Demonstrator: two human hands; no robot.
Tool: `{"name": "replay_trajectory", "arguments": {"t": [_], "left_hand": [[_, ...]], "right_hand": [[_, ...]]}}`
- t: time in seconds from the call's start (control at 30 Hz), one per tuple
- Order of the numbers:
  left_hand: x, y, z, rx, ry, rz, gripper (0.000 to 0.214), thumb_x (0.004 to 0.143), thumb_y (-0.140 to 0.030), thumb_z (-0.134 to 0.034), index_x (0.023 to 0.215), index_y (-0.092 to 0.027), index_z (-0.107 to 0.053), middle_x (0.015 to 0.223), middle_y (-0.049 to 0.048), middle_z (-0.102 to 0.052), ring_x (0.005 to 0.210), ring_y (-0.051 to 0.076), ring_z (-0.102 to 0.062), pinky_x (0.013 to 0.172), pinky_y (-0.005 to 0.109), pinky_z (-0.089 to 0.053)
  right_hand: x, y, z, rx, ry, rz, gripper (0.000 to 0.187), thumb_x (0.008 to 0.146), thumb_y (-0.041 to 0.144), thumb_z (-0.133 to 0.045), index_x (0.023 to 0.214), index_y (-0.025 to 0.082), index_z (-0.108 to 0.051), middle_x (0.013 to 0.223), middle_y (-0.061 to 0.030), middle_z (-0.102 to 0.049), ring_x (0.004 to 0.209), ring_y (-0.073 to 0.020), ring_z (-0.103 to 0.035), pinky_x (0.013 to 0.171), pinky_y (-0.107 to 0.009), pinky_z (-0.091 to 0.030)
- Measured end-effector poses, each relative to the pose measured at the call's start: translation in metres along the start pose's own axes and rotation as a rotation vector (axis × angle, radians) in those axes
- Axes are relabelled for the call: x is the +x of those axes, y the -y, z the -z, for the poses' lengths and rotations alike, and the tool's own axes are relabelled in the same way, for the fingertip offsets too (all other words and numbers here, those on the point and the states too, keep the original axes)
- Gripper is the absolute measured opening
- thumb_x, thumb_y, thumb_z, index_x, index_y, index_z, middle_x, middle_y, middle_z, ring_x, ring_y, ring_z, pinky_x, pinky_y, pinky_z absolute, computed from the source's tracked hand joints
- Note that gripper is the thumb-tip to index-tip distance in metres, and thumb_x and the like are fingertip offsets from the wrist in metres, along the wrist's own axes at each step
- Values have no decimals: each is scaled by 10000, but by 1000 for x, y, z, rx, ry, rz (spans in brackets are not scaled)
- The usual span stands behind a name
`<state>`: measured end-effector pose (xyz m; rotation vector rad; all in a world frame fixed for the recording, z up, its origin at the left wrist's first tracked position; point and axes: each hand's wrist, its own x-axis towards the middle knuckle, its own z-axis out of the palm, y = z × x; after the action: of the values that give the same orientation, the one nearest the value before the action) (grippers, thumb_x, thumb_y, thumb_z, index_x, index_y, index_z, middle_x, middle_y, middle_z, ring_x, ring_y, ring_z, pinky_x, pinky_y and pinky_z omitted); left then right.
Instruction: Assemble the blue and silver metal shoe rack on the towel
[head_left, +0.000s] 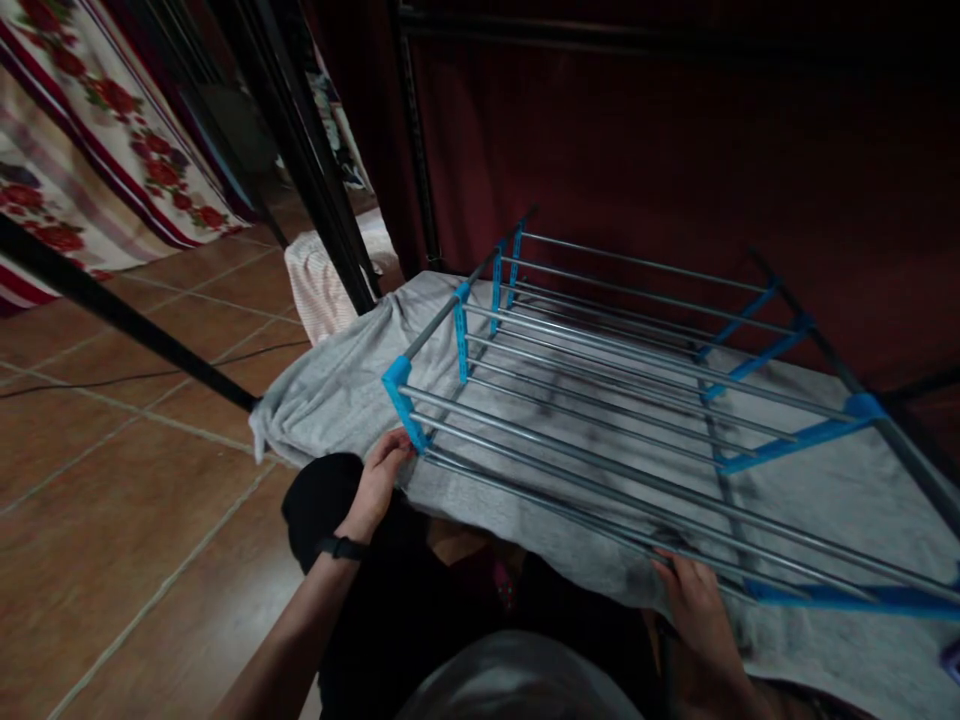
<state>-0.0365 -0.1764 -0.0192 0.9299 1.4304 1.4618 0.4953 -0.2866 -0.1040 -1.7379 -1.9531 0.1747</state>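
Observation:
A shoe rack (570, 435) of grey metal tubes with blue plastic end pieces lies in front of me on a grey cloth (337, 385). My left hand (384, 468) is at its near left corner, fingers closed at the foot of a blue end piece (400, 400). Farther right, my right hand (694, 590) has its fingers curled at the lowest front tube. Its fingertips are partly hidden in shadow behind the tubes. The rack's right end reaches the picture's edge, with more blue end pieces (802, 445) there.
Black metal posts (315, 160) rise at the left, and a slanting black bar (135, 320) crosses above the tiled floor (150, 480). A dark red panel (637, 150) stands behind the rack. Flowered cloth (112, 130) hangs far left. A thin cable (150, 380) runs along the floor.

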Motion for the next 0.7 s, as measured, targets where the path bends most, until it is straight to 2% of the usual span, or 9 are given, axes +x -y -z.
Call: {"name": "replay_trajectory", "arguments": {"t": [0.13, 0.23, 0.33, 0.43, 0.53, 0.63, 0.7], "left_hand": [[-18, 13, -6, 110, -160, -39, 317, 703, -339, -677, 974, -184, -621, 936, 36, -632, 914, 222, -598, 844, 349, -475], [-36, 21, -11, 258, -224, -83, 272, 719, -326, -642, 950, -190, -596, 907, 25, -618, 846, 197, -593, 786, 326, -472], [-52, 24, -18, 329, -157, -94, 246, 748, -339, -615, 941, -187, -610, 934, 43, -637, 854, 200, -601, 760, 320, -476], [-63, 22, -29, 291, -60, -31, 293, 747, -368, -637, 961, -168, -644, 928, 58, -661, 837, 205, -616, 756, 328, -491], [-67, 13, -44, 158, 10, 82, 387, 760, -403, -660, 1049, -145, -652, 902, 62, -676, 795, 201, -635, 736, 329, -508], [-65, 2, -62, 59, 70, 133, 437, 782, -433, -674, 1100, -134, -646, 903, 64, -683, 781, 190, -646, 717, 313, -513], [-59, -2, -72, 48, 103, 116, 436, 771, -428, -694, 1093, -136, -655, 923, 69, -686, 787, 187, -649, 716, 304, -514]], "right_hand": [[6, 20, -2, 49, 17, -82, 478, 953, 607, -405, 1134, 219, -618, 1131, -145, -653, 1104, -331, -579, 986, -542, -460], [14, 48, -2, 192, -1, -165, 542, 944, 587, -447, 1318, 210, -549, 1321, -145, -588, 1272, -317, -505, 1093, -527, -392], [21, 75, -1, 417, -17, -304, 593, 909, 559, -541, 1392, 215, -510, 1475, -123, -485, 1393, -303, -401, 1172, -507, -300], [23, 92, 2, 750, 11, -456, 531, 898, 502, -593, 1361, 246, -550, 1497, -81, -478, 1401, -281, -408, 1179, -480, -297], [26, 101, 3, 1024, -11, -552, 475, 859, 441, -668, 1303, 281, -607, 1423, -52, -563, 1319, -262, -511, 1145, -447, -357], [35, 103, 2, 1188, -90, -678, 311, 799, 410, -729, 1074, 266, -722, 1154, -53, -718, 1083, -255, -661, 1034, -437, -475], [42, 103, 2, 1291, -121, -738, 233, 766, 404, -742, 941, 250, -745, 989, -60, -750, 936, -250, -698, 934, -433, -536]]}}
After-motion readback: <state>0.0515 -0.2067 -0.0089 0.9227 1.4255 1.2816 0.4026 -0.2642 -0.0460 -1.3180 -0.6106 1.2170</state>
